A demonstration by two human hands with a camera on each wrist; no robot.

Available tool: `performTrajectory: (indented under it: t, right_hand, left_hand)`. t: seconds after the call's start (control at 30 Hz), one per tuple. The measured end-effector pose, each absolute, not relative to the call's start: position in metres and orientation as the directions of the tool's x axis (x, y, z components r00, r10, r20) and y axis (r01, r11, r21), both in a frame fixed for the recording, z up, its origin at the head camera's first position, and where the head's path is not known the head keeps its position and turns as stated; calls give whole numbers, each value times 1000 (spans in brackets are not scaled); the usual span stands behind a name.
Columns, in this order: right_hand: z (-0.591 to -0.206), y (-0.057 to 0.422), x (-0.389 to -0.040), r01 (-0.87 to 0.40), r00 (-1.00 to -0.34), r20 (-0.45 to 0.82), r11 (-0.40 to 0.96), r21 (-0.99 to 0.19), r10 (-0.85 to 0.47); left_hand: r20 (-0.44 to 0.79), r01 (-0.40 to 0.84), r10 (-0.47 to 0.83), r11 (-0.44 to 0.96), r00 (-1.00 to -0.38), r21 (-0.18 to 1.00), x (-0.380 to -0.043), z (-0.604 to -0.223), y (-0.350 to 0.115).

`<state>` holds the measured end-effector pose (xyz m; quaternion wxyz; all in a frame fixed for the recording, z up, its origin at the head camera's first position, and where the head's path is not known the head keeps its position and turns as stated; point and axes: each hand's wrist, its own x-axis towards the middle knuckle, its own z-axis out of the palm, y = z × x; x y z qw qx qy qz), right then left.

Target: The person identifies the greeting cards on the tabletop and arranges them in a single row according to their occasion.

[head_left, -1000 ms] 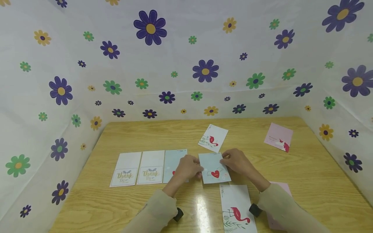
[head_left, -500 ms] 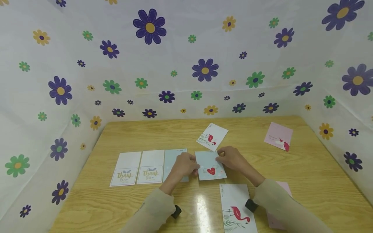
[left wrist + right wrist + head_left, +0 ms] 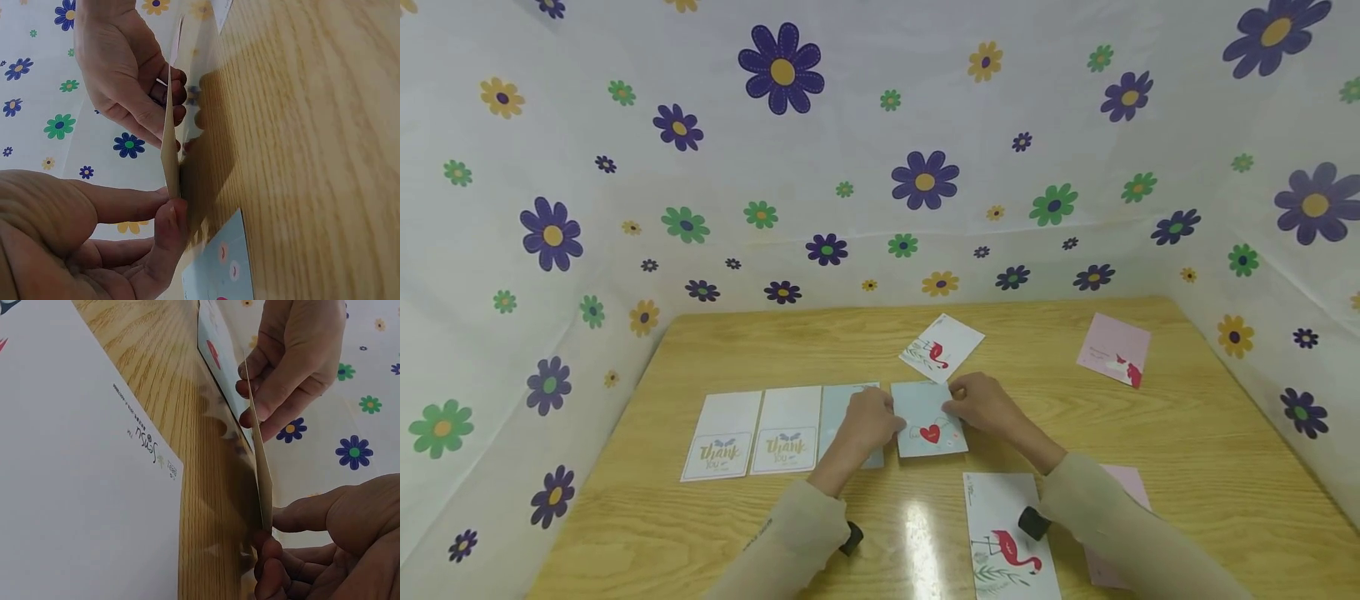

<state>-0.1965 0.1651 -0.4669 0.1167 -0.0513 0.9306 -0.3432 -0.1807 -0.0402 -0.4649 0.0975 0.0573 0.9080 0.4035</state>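
Observation:
A light blue card with a red heart (image 3: pixel 919 405) is held a little above the table, seen edge-on in both wrist views. My left hand (image 3: pixel 867 425) pinches its left edge between thumb and fingers. At the opposite edge, my right hand (image 3: pixel 990 410) pinches it the same way. Just left of it lies another light blue card (image 3: pixel 838 408), partly hidden under my left hand and wrist. Two white "Thank you" cards (image 3: pixel 786 429) continue that row leftward. Behind the held card, a white flamingo card (image 3: pixel 942 347) lies tilted.
A second flamingo card (image 3: pixel 1003 508) lies near the front, partly beneath the right forearm. A pink card (image 3: pixel 1123 487) is mostly covered by the right sleeve, and another pink card (image 3: pixel 1114 350) lies at back right. Flowered cloth (image 3: pixel 850 125) walls the wooden table (image 3: pixel 760 533).
Both hands have moved left with the heart card, bringing it closer to the other light blue card. The flamingo card behind has shifted slightly left and turned.

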Motion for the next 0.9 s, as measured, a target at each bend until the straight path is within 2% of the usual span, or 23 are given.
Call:
performTrajectory:
  t: [0.27, 0.53, 0.9]
  right_hand:
    - [-469, 160, -198, -4, -966, -194, 763, -646, -170]
    - [-470, 158, -198, 5, -967, -197, 766, -643, -159]
    - [-472, 153, -197, -21, -969, -175, 768, -640, -174]
  left_hand:
    - [-64, 90, 188, 707, -980, 702, -180, -466, -41]
    - [-97, 58, 158, 762, -983, 646, -182, -466, -39]
    - [-85, 70, 160, 768, -984, 637, -179, -464, -41]
